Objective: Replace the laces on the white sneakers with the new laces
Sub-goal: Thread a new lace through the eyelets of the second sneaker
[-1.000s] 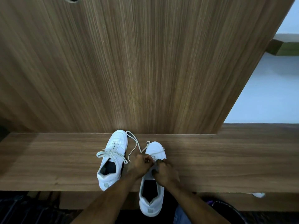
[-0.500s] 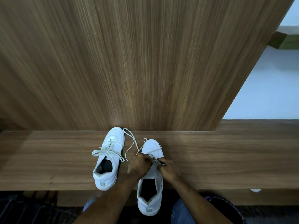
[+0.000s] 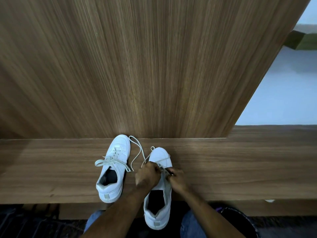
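**A:** What has changed over the last second?

**Me:** Largest first: the wooden shelf [image 3: 240, 169] and both sneakers sit where they were. The change is in my hands. My right hand [image 3: 178, 180] was on top of the right sneaker [image 3: 160, 194], close against my left; now it has slid out to that shoe's right side, pinching a lace end. My left hand [image 3: 148, 174] stays curled over the eyelets, gripping the lace there. So the 2 hands are apart, each clamped on the lace [image 3: 137, 150].

**A:** Meaning what for the job?

**Me:** I judge I'm drawing the lace through an eyelet near the toe, so this shoe is only at its first rows. The left sneaker [image 3: 114, 169] looks fully laced, its ends lying loose. Which lace is new I cannot tell.

**A:** And room to move?

**Me:** The right sneaker's heel hangs over the shelf's front edge toward my knees; a hard tug could tip it off. The left sneaker's toe touches the wood panel [image 3: 137, 66] at the back edge. The lace's slack loops between the 2 toes. The shelf runs bare to the right, so my right hand can keep pulling that way. A dark bin [image 3: 240, 219] stands below, near the front edge.
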`<state>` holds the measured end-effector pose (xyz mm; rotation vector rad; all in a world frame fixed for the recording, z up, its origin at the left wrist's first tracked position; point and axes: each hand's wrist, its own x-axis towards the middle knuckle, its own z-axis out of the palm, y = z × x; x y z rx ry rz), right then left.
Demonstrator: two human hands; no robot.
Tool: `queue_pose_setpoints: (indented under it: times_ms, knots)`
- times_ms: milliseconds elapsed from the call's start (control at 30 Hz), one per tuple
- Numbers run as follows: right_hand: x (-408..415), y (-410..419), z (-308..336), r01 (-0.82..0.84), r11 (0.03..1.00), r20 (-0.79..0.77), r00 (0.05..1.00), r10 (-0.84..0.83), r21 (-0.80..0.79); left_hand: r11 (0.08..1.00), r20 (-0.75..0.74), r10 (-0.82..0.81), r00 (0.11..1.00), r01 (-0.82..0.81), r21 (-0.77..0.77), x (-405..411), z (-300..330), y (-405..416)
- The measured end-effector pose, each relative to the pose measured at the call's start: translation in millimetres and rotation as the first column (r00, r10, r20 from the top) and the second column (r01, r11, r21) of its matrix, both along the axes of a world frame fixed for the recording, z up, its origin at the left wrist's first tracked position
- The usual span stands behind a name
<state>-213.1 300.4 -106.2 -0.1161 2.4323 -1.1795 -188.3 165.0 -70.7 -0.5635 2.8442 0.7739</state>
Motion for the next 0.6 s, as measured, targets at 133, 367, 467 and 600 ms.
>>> queue_pose_setpoints:
  times_ms: [133, 367, 467, 600]
  knots:
    - [7.0, 0.7, 16.7, -0.017, 1.0, -0.01, 1.0, 0.017, 0.0, 0.998, -0.042, -0.03, 0.999, 0.032, 0.061, -0.4, -3.0, -6.3]
    - [-2.4, 2.2, 24.3, 0.032, 0.993, 0.125, 0.992, -0.018, -0.111, 0.997, -0.069, -0.075, 0.995, 0.076, 0.009, -6.4, -1.5, -1.9]
    - [-14.6, -1.4, 19.4, 0.017, 0.996, 0.095, 0.995, -0.009, -0.092, 0.997, -0.065, -0.068, 0.996, 0.069, 0.018, -3.8, -1.2, -7.4]
    - [-20.3, -9.7, 25.5, -0.022, 0.999, 0.0, 1.0, 0.022, 0.044, 0.991, -0.079, -0.129, 0.989, 0.125, -0.051, 2.6, -0.3, -9.7]
